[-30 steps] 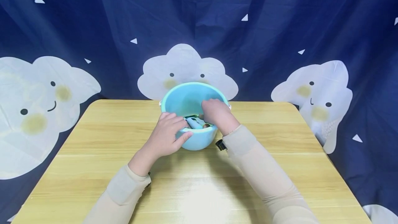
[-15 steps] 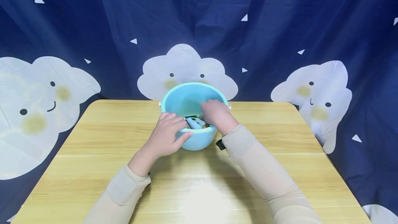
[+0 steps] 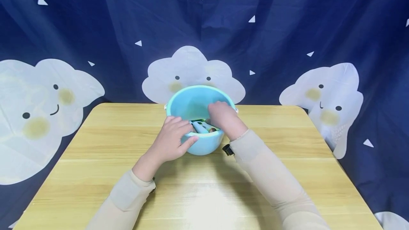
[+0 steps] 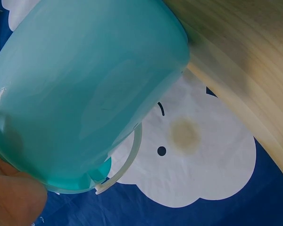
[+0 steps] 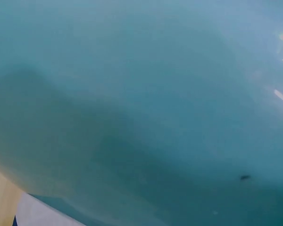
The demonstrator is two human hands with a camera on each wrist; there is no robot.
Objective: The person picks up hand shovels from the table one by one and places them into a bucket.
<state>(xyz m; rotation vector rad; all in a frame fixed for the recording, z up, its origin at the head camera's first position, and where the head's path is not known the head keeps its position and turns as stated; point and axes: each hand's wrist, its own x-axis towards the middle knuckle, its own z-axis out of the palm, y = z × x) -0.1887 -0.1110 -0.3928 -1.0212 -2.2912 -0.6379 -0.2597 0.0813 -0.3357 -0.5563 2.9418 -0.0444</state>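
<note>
A light blue plastic bucket (image 3: 204,144) with a mint rim stands near the far edge of the table. My left hand (image 3: 172,138) holds its near left rim, thumb outside and fingers over the edge. Down inside the bucket on the right reaches my right hand (image 3: 224,117), with its fingertips hidden, so what it touches or holds cannot be seen. Between the hands lie several small objects, among them a pale blue one (image 3: 200,127); their kind is unclear. The left wrist view shows the bucket wall (image 4: 94,84) and part of my left hand (image 4: 16,197). Bucket wall (image 5: 146,94) fills most of the right wrist view.
The wooden table (image 3: 271,173) extends around the bucket. Behind it hangs a dark blue curtain (image 3: 112,17) printed with white clouds and triangles. A white bucket handle (image 4: 132,157) hangs along the bucket's side.
</note>
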